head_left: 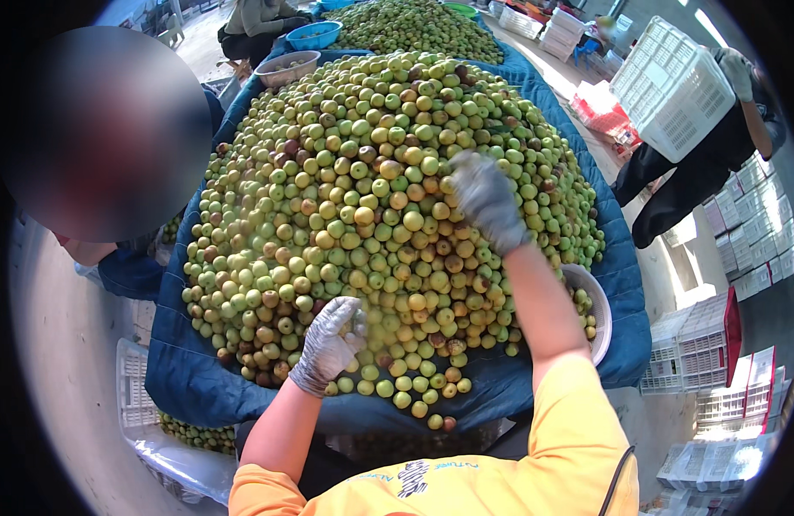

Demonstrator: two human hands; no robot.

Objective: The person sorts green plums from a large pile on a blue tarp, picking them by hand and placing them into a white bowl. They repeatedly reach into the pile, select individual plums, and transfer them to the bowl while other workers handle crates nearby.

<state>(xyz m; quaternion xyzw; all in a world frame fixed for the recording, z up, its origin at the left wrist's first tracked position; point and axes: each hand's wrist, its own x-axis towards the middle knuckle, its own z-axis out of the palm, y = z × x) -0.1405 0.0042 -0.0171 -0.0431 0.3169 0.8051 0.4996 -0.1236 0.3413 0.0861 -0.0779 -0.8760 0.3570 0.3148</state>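
Note:
A big heap of small round green-yellow fruits [371,215], jujubes by their look, covers the blue padded cloth [186,378]; some are brown or reddish. My left hand [330,342], in a grey glove, is at the near edge of the heap with its fingers curled closed. Whatever it holds, if anything, is hidden. Farther up the heap on the right is my right hand [487,199], also gloved. Motion smears its fingers, so I cannot make out a fruit in it. Beside my right forearm, a pale round basket [597,314] sits against the heap, partly covered by fruit.
A pinkish basket [289,69] and a blue basin [313,35] stand at the far left edge. One person sits at the left; another [698,185] carries a white crate [675,90] at the right. Stacked crates [689,344] line the right side. A crate [137,387] stands at the lower left.

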